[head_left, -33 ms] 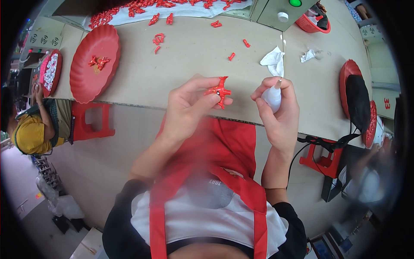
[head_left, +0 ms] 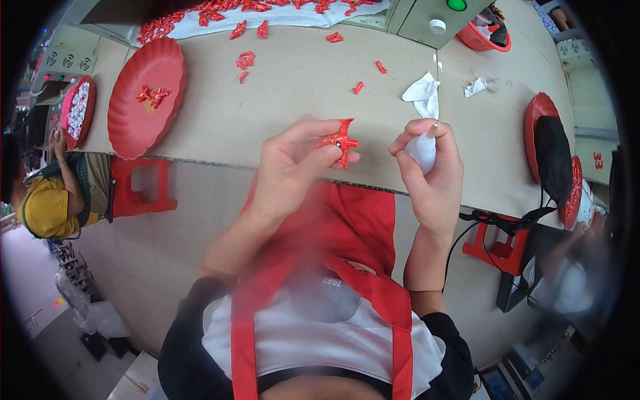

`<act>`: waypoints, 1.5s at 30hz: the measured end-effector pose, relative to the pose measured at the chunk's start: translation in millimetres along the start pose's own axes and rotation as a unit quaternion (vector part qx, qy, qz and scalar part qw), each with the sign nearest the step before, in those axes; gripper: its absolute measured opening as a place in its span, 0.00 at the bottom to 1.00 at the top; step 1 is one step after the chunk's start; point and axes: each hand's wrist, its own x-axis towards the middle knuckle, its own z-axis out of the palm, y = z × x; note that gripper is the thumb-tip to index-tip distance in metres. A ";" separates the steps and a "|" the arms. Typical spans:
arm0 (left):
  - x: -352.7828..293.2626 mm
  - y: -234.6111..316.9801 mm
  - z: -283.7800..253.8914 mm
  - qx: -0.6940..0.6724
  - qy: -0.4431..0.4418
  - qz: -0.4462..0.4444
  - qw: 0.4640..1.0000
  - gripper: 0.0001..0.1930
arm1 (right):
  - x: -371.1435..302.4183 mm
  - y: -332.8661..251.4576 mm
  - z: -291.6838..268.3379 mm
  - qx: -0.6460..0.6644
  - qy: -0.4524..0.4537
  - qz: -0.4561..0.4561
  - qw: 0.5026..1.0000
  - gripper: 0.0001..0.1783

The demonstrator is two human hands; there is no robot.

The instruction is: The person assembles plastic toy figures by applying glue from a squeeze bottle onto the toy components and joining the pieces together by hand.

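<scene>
Hands met at frame centre, above the near edge of the cardboard-covered table (head_left: pixel 293 87). Left hand (head_left: pixel 290 167) pinched a small red plastic toy part (head_left: pixel 339 142) between thumb and fingertips, fingers closed tight on it; a dark spot on the part faced the camera. Part's long axis ran roughly up-down in frame, prongs sticking out top and bottom. Right hand (head_left: pixel 433 170) was wrapped around a small white squeeze bottle (head_left: pixel 422 148), fully closed on it, nozzle tilted up toward the upper right, away from the part. Bottle sat just right of the part, near but apart, a clear gap between them. Left hand was the one on the part; right hand was the nearer free tool.

Elsewhere: red fluted plate (head_left: pixel 143 93) at upper left with a couple of red pieces in it, loose red parts (head_left: pixel 245 61) scattered across the top, crumpled white tissue (head_left: pixel 423 95) above the right hand, red basket (head_left: pixel 483 37) upper right. Another person in yellow sat at far left.
</scene>
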 end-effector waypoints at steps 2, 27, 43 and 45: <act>1.2 0.4 1.9 0.010 0.002 -0.006 1.000 0.13 | 3.6 -1.8 -1.1 0.002 -0.014 0.034 0.999 0.16; 21.9 -24.3 11.4 0.029 0.040 0.036 0.998 0.20 | -10.7 -7.3 -20.6 0.144 0.101 0.018 0.984 0.18; 30.5 -11.5 52.4 -0.012 0.002 0.172 0.985 0.19 | -12.7 -22.4 -16.3 0.059 0.248 -0.136 0.957 0.22; 30.1 -9.5 50.5 -0.009 0.005 0.176 0.984 0.19 | -11.4 -30.3 -6.2 -0.010 0.260 -0.164 0.952 0.24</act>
